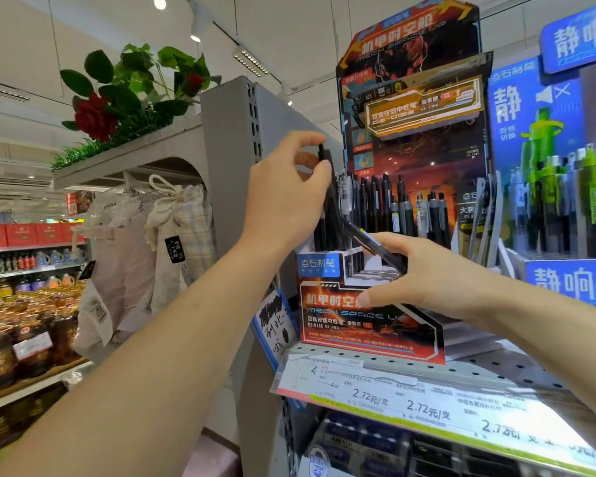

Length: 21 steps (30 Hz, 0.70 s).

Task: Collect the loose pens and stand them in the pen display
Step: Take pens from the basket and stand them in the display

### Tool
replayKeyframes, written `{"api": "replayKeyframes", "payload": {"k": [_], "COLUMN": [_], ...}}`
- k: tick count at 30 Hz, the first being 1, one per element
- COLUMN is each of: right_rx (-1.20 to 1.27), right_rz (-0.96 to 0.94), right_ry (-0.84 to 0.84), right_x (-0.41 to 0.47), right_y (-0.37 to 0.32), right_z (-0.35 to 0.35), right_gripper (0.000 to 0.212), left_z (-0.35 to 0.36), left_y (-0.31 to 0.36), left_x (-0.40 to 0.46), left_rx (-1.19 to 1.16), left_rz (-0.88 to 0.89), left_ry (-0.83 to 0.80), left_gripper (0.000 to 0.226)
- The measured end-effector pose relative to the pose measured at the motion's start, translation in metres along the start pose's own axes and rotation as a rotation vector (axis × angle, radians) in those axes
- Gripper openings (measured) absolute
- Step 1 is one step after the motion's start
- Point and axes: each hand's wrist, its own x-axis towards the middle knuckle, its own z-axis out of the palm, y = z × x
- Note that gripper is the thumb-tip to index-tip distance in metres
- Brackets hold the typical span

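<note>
A red and black cardboard pen display (369,325) stands on a perforated metal shelf, with several black pens (406,211) upright in its stepped slots. My left hand (286,197) pinches the top of a black pen (325,156) held upright over the display's left rear slots. My right hand (424,273) grips a second black pen (362,237) that lies tilted across the front slots, its tip pointing up and left toward the upright pen. My right thumb rests on the display's front panel.
A blue display (565,187) of green and grey pens stands to the right. Price labels (403,401) run along the shelf edge. A grey shelf end panel (231,160), hanging cloth bags (179,222), artificial roses (97,115) and bottled goods (25,332) fill the left.
</note>
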Motion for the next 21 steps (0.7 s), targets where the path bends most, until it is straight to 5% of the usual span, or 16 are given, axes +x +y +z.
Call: {"api": "replayKeyframes", "payload": {"k": [6,12,17,21], "right_rx": [-0.072,-0.1,-0.037,0.037], "right_rz": [0.044,0.028,-0.064,-0.108], "right_ry": [-0.024,-0.013,0.12,0.157], "right_x": [0.0,0.002,0.001,0.0], "right_y": [-0.001,0.0,-0.001,0.002], "right_z": [0.001,0.001,0.001,0.0], "right_gripper": [0.099,0.096,0.034,0.005], "left_z": [0.009,0.01,0.01,0.009], "left_y": [-0.004,-0.009,-0.005,0.001], "left_x": [-0.002,-0.009,-0.01,-0.016], "left_rx": [0.313,0.321,0.261,-0.101], "left_rz": [0.011,-0.022,-0.093,-0.278], "left_ry": [-0.281,-0.295,-0.33,-0.329], "left_gripper": [0.047,0.05,0.047,0.037]}}
